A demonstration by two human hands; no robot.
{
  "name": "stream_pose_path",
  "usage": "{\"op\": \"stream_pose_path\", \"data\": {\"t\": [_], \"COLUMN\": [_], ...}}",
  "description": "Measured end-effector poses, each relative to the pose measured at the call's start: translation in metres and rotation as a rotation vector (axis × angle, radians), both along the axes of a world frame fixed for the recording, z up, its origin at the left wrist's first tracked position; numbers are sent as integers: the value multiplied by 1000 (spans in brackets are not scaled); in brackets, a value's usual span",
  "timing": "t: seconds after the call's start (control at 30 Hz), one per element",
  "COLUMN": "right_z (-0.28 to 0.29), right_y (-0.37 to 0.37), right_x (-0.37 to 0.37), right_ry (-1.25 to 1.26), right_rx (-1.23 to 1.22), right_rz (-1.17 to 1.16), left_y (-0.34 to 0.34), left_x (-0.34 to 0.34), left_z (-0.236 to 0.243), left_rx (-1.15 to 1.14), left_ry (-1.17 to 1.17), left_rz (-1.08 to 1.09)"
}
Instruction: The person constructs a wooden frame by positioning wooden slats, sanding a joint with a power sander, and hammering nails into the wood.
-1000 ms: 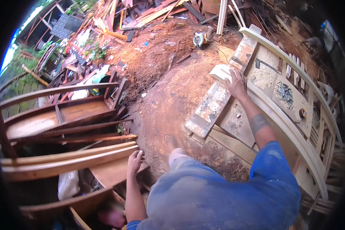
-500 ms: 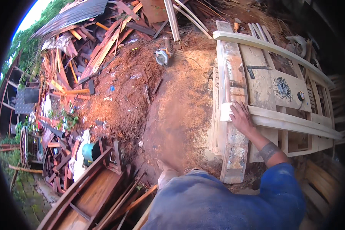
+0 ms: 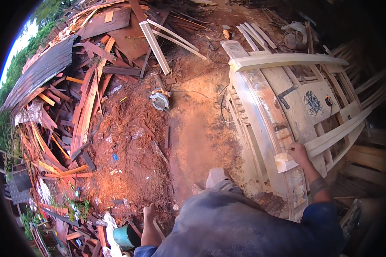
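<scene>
My right hand [image 3: 298,153] is closed over a pale planed wooden beam [image 3: 339,132], close to its near end, with the fingers curled at its edge. The beam lies across a makeshift wooden workbench [image 3: 268,96] on my right. My left hand [image 3: 149,210] hangs low on the left, away from the bench; its fingers do not show clearly. A second pale beam [image 3: 287,61] crosses the bench's far part. Between the beams lie a dark angle square [image 3: 284,97], a pile of nails [image 3: 314,103] and a small round dark object [image 3: 329,101].
A circular saw [image 3: 159,101] rests on the sawdust-covered ground ahead. Scrap boards [image 3: 83,115] and a corrugated sheet [image 3: 43,73] are heaped at the left. Two pale planks [image 3: 156,47] lean there. A green bucket [image 3: 125,236] stands at lower left.
My right hand has gone from lying flat on the beam to curled at its edge. The beam's near end has swung toward me. My left forearm has come into view, and the view has shifted.
</scene>
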State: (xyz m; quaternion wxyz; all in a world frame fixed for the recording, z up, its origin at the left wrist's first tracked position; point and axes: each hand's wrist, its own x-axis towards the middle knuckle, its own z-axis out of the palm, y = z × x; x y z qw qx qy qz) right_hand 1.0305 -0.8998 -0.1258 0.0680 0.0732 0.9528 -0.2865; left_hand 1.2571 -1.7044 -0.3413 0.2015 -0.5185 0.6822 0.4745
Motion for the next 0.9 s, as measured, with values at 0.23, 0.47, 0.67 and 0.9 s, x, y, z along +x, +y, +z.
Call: {"op": "stream_pose_path", "data": {"t": [0.23, 0.47, 0.67, 0.9], "right_z": [-23, 12, 6, 18], "right_y": [-58, -153, -132, -121], "right_x": [-104, -385, -551, -623], "right_ry": [38, 341, 114, -414], "right_rx": [60, -2, 353, 402], "right_rz": [-217, -158, -150, 118], "left_y": [-28, -10, 48, 23], "left_x": [-307, -483, -670, -870], "left_z": [-7, -73, -20, -63], "left_rx": [-12, -37, 219, 119], "left_ry": [249, 296, 7, -49], "left_rz": [-235, -1056, -354, -698]}}
